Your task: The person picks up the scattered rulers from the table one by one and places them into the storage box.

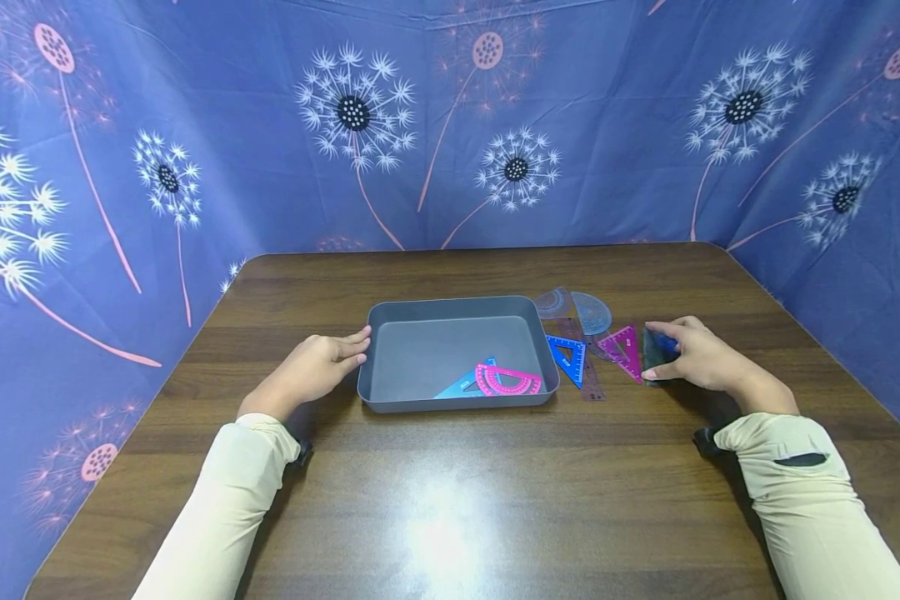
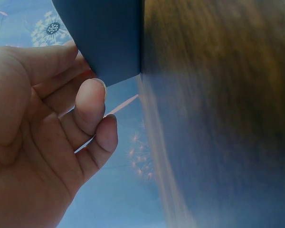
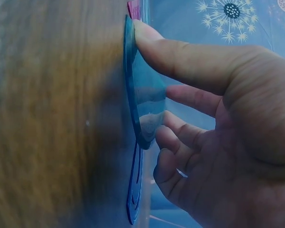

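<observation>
My left hand (image 1: 315, 368) rests its fingertips against the left wall of a shallow grey tray (image 1: 457, 403), with fingers loosely extended; the left wrist view shows them at the tray's outer side (image 2: 104, 42). At the right, my right hand (image 1: 701, 354) pinches a flat translucent teal piece (image 3: 149, 92) with a straight edge between thumb and fingers. It stands tilted close over the table, and its full outline is partly covered by the hand. A blue slotted piece (image 3: 134, 190) lies beneath it. Inside the tray are a light-blue set square (image 1: 457, 388) and a pink protractor (image 1: 525, 383).
Between tray and right hand lie a blue set square (image 1: 579, 367), a magenta set square (image 1: 627, 350), a clear bluish protractor (image 1: 594, 313), another clear protractor (image 1: 553, 303) and a brownish clear ruler (image 1: 592, 387). A blue dandelion-print cloth (image 1: 607, 125) hangs behind the wooden table (image 1: 307, 283).
</observation>
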A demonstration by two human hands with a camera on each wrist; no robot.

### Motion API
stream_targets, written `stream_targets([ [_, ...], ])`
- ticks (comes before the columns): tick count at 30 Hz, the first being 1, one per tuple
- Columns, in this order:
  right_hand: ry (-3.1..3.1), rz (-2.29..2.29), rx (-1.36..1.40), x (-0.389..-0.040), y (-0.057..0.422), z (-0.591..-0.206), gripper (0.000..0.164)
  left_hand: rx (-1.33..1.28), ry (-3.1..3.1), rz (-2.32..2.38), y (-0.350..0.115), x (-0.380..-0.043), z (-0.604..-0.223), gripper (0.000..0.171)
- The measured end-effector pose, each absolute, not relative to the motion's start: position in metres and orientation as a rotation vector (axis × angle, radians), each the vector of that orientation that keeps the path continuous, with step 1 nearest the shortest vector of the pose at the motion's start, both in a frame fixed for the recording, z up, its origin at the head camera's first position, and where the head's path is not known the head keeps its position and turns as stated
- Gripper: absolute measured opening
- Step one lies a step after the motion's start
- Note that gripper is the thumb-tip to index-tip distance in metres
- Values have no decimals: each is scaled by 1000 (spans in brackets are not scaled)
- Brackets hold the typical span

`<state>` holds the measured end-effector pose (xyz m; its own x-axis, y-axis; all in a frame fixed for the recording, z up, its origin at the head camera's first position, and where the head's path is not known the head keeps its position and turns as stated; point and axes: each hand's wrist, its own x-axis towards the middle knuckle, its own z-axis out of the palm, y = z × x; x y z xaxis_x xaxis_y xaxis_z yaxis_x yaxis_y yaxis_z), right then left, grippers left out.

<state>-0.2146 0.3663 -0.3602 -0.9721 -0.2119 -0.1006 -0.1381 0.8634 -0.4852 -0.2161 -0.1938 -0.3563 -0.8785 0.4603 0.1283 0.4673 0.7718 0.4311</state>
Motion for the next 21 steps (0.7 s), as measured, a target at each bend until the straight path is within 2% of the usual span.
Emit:
stream_targets([
  [5, 2904, -733, -301, -213, 366, -358, 94, -760, -2943, -726, -194, -216, -357, 37],
  [16, 2998, -685, -390, -212, 369, -355, 73, -763, -2937, -729, -193, -215, -357, 37],
  [21, 3048, -652, -409, -212, 371, -353, 58, -772, -2934, -734, -193, -214, -356, 37],
])
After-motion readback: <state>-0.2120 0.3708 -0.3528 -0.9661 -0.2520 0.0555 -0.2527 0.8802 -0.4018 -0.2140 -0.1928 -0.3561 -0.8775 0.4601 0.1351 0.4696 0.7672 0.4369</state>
